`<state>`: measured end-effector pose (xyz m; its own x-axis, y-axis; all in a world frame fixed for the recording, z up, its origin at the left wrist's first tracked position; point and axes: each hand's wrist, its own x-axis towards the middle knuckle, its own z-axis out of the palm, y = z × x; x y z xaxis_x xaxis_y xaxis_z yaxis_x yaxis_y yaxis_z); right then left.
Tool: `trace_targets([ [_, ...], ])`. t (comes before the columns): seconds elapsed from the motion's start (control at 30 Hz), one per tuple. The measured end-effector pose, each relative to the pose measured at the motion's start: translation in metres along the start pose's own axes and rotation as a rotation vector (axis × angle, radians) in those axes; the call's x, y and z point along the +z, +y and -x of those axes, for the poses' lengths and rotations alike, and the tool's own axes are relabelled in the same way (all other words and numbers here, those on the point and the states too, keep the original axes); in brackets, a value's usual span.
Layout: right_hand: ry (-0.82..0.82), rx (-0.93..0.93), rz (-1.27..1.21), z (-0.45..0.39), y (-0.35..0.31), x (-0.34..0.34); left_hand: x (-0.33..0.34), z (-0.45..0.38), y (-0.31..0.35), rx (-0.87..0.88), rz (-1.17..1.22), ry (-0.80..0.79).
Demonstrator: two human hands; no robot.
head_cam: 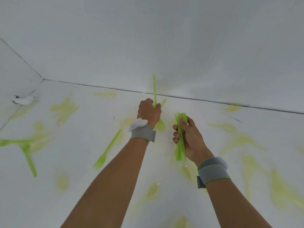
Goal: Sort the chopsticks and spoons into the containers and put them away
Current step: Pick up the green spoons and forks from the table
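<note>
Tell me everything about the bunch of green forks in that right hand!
The forks are bright green and look like thin plastic. Several are stacked together into one bundle; how many cannot be told. The bundle stands nearly upright, tines at the top, handle ends sticking out below the palm. The right hand grips it round the middle, thumb across the front and fingers curled round the left side. It is lifted above the white surface and touches nothing else.

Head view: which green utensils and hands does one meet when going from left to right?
Crossed green utensils → lone green fork → left hand gripping green spoons → right hand holding bundle of green forks.
</note>
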<state>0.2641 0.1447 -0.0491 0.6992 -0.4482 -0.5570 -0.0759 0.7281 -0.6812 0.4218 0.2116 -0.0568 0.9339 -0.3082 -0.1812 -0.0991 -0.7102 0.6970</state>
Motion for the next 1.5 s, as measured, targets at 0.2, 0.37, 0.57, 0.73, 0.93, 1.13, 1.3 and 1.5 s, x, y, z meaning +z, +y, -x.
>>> trace_targets([
  [0.2, 0.033, -0.019, -0.012, -0.006, 0.000, -0.003, 0.006, 0.005, 0.001, 0.070, 0.083, 0.104],
  [0.37, 0.027, -0.010, -0.019, -0.003, 0.001, 0.000, -0.004, 0.033, 0.004, 0.282, 0.302, 0.073],
  [0.57, 0.001, 0.008, -0.025, 0.006, 0.000, 0.004, -0.013, 0.073, -0.003, 0.299, 0.548, -0.102],
  [0.73, -0.046, 0.008, -0.030, 0.019, 0.000, 0.003, -0.025, 0.110, -0.002, 0.228, 0.692, -0.222],
  [0.93, -0.062, -0.010, -0.007, 0.036, 0.006, -0.002, -0.024, 0.143, 0.004, 0.172, 0.632, -0.161],
  [1.13, -0.008, -0.058, 0.060, 0.042, 0.013, -0.010, -0.017, 0.159, 0.002, 0.096, 0.604, -0.088],
  [1.3, -0.003, -0.076, 0.069, 0.048, 0.018, -0.012, -0.012, 0.174, 0.002, 0.074, 0.569, -0.061],
  [1.5, -0.004, -0.115, 0.097, 0.055, 0.018, -0.015, -0.011, 0.183, 0.008, 0.049, 0.481, 0.027],
])
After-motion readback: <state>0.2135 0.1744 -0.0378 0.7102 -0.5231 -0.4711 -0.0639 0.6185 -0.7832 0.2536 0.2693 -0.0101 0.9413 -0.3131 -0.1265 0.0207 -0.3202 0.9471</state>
